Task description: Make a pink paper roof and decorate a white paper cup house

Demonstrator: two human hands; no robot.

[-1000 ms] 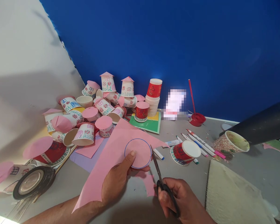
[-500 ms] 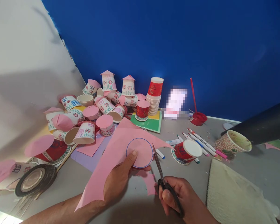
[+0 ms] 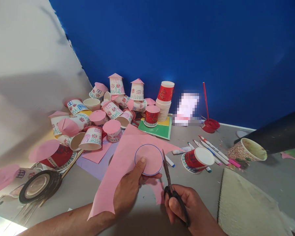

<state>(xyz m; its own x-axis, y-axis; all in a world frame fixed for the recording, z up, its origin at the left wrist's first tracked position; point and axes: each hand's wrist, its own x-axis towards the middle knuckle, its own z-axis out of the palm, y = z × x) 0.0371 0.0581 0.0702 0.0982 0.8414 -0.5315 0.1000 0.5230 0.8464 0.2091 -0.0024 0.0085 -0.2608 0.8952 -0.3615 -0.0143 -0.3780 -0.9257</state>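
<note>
Pink paper (image 3: pixel 124 147) with a blue circle (image 3: pixel 152 159) is just below centre, towards six o'clock — pinched in the left hand (image 3: pixel 130 185), while the right hand (image 3: pixel 186 203) grips scissors (image 3: pixel 167 175) at the circle's three o'clock. Barely anything has shifted, so the cut seems hardly further along.

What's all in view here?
Pink paper: one, pink, in left hand
Scissors: one, black-handled, in right hand
Scrap: one, pink, left of scissors
Decorated cups: many, white or red, left
Cup stack: one, red over white, back
Green card: one, green, by stack
Purple sheet: one, purple, by cups
Tape roll: one, black, front left
Lone cup: one, red, right of scissors
Markers: several, mostly white, around lone cup
Patterned cup: one, pinkish, right
Red dish: one, red, back right
Pad: one, pale, front right
Cylinder: one, dark, right
Blurred patch: one, pinkish, back
Table: one, grey, underneath
Walls: two, blue and white, behind and left
Hands: two, bare, front
</note>
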